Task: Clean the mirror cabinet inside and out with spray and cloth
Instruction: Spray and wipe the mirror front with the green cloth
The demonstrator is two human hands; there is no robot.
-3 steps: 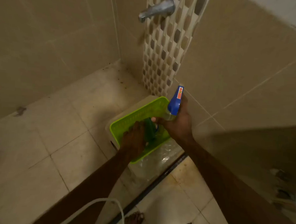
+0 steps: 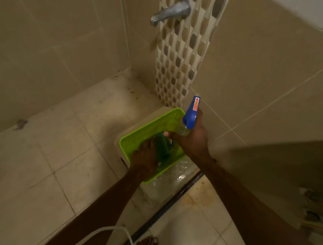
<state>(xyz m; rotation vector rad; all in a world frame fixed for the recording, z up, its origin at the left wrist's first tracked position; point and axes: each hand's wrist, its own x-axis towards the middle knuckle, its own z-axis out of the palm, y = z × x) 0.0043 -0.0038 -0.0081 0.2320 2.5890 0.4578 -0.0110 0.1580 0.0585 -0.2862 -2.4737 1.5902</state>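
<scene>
A bright green plastic basket (image 2: 151,125) sits on a clear plastic box on the bathroom floor by the wall corner. My right hand (image 2: 192,140) grips a spray bottle (image 2: 192,113) with a blue trigger head, held over the basket's right rim. My left hand (image 2: 145,159) reaches into the basket and rests against a dark green cloth (image 2: 163,146) lying inside it. Whether the fingers have closed on the cloth is hidden. No mirror cabinet is in view.
A metal tap (image 2: 170,11) juts from the mosaic-tiled wall strip above the basket. A dark floor drain channel (image 2: 163,210) runs diagonally below the clear box (image 2: 164,186). A white cord (image 2: 112,230) loops at the bottom, beside a bare foot (image 2: 146,244). Beige tiles cover floor and walls.
</scene>
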